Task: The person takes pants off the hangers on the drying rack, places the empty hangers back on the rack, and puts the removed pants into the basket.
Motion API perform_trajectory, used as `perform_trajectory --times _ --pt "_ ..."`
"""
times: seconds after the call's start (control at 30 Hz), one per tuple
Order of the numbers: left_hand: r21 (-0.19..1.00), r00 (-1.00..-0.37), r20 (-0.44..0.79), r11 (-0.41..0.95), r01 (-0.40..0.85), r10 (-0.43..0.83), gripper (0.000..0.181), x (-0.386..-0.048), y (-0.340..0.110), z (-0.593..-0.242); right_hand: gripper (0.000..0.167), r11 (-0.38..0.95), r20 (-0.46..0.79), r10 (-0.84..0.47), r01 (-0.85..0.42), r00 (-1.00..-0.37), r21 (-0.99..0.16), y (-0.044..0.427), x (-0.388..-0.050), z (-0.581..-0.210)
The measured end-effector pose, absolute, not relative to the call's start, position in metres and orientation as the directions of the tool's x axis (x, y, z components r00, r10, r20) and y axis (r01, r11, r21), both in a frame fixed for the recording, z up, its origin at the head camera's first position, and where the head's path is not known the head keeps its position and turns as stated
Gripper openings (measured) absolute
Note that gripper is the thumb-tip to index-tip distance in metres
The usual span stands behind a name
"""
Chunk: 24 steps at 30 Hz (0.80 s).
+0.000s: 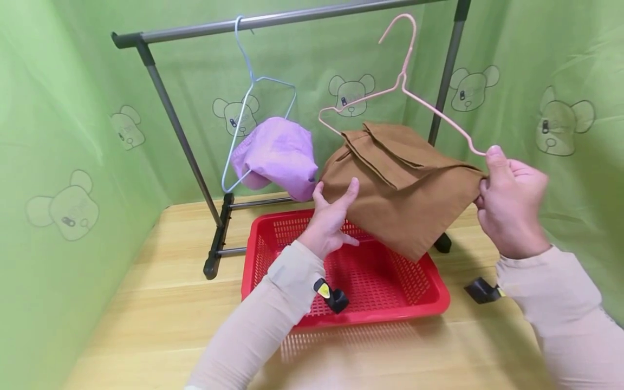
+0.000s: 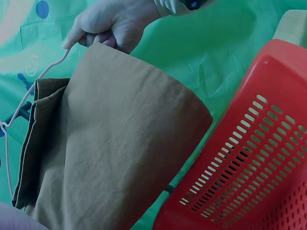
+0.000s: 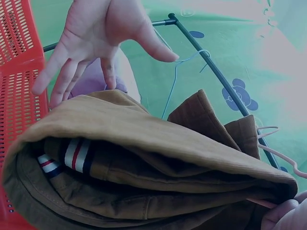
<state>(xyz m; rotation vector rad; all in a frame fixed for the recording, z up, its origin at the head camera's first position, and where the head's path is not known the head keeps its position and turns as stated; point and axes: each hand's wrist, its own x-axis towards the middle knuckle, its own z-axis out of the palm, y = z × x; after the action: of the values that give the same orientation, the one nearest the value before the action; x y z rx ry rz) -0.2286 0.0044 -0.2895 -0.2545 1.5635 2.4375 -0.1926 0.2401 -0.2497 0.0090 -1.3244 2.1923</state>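
Note:
A brown cloth item (image 1: 409, 200) drapes over the lower part of a pink hanger (image 1: 439, 114), whose hook stands free just below the rack's bar. My right hand (image 1: 512, 200) pinches the hanger's right corner together with the cloth's edge; the left wrist view shows this hand (image 2: 112, 21) from the side. My left hand (image 1: 331, 219) is at the cloth's left side, fingers spread, gripping nothing. In the right wrist view that hand (image 3: 96, 43) is spread above the cloth (image 3: 144, 120), whose inside shows striped bands (image 3: 76, 155).
A metal rack (image 1: 302, 15) stands behind. On its bar hangs a blue hanger (image 1: 242, 116) with a purple cloth (image 1: 280, 151). A red basket (image 1: 370, 317) sits on the wooden table (image 1: 161, 303) below the brown cloth. Green curtains (image 1: 53, 135) surround the table.

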Motion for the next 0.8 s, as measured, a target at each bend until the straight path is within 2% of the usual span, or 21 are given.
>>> perform_trajectory --times 0.27,0.47,0.57,0.8 --pt "0.887 -0.969 -0.246 -0.404 -0.222 -0.007 0.103 -0.229 0.018 -0.284 0.046 -0.337 0.267 0.486 -0.461 -0.832 -0.821 0.236 -0.193 -0.249" --pt "0.968 -0.971 -0.177 -0.207 -0.141 -0.164 0.111 -0.226 0.033 -0.274 0.044 -0.335 0.264 0.492 -0.460 -0.830 -0.822 0.232 -0.193 -0.249" --pt "0.979 -0.967 -0.160 -0.157 -0.130 -0.197 0.108 -0.227 0.038 -0.271 0.043 -0.331 0.263 0.493 -0.459 -0.829 -0.824 0.231 -0.193 -0.250" --pt "0.970 -0.959 -0.189 -0.192 -0.148 -0.213 0.093 -0.233 0.046 -0.272 0.044 -0.320 0.257 0.495 -0.449 -0.830 -0.834 0.229 -0.191 -0.252"
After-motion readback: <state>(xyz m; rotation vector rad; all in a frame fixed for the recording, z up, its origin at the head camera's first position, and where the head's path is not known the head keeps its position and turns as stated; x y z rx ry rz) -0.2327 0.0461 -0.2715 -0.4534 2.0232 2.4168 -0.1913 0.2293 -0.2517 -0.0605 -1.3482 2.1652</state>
